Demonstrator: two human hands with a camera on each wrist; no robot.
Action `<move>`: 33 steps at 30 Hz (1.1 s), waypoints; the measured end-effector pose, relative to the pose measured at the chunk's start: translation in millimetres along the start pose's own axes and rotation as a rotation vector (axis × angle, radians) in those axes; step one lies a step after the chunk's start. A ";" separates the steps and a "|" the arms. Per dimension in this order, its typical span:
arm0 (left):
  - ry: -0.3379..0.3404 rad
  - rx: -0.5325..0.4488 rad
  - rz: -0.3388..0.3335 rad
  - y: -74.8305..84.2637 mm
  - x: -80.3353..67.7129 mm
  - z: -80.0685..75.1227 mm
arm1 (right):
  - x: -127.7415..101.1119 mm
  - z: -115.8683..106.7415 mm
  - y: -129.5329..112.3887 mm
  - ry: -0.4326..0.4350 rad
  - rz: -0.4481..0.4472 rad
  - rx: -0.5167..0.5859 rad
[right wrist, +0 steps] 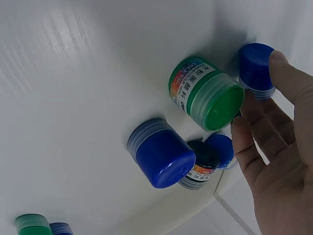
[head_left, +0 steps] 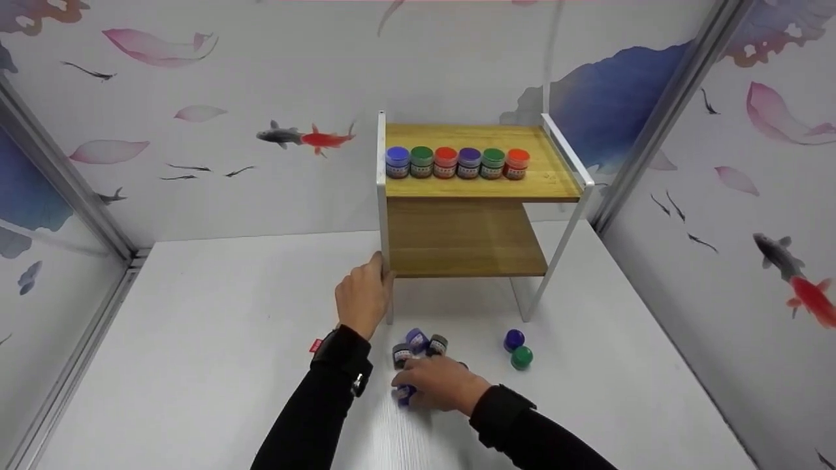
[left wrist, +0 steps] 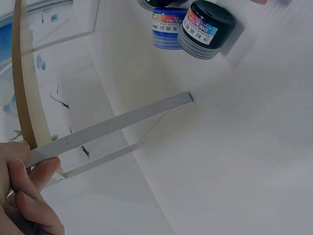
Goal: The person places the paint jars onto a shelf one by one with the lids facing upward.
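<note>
The left hand (head_left: 363,297) grips the front-left post of the shelf rack (head_left: 382,215), fingers curled around it. The right hand (head_left: 439,384), fingers spread, reaches over loose paint jars (head_left: 418,346) on the table (head_left: 196,339), fingertips touching a blue jar (right wrist: 255,71); the step in hand looks like picking 1, and next it must close on it for the empty lower shelf (head_left: 464,238).

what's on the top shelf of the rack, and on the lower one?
Top shelf: six paint jars in a row, lids blue, green, red, purple, green, red. The lower shelf shows bare wood in front; its back is hidden under the top shelf. The left hand grips the rack's front-left leg.

Bare lower shelf (head_left: 467,245); jars (head_left: 457,162) along top front
</note>
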State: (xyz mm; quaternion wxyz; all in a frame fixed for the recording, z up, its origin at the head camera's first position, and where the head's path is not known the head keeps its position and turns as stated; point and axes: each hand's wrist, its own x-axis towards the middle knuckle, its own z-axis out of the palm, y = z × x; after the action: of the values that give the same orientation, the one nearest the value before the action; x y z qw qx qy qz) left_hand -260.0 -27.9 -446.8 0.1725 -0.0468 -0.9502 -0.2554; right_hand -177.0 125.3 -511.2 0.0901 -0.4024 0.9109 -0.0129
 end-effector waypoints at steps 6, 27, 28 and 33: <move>0.016 0.009 0.012 0.4 1.6 1.0 | -0.1 1.9 1.8 -0.016 0.042 0.077; -0.001 0.005 0.000 -1.7 -0.9 1.1 | 5.7 6.8 2.5 -0.078 0.100 0.222; -0.006 0.006 -0.002 -1.5 -0.9 0.9 | 5.8 7.1 2.7 -0.067 0.093 0.218; -0.006 0.008 -0.008 -0.9 -1.0 0.0 | 6.1 9.6 4.2 -0.007 0.048 0.194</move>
State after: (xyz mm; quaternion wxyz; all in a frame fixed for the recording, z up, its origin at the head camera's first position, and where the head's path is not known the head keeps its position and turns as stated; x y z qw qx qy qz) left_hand -259.3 -28.7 -447.6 0.1686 -0.0429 -0.9519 -0.2523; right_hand -182.4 124.1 -522.0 0.1323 -0.3699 0.9144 -0.0972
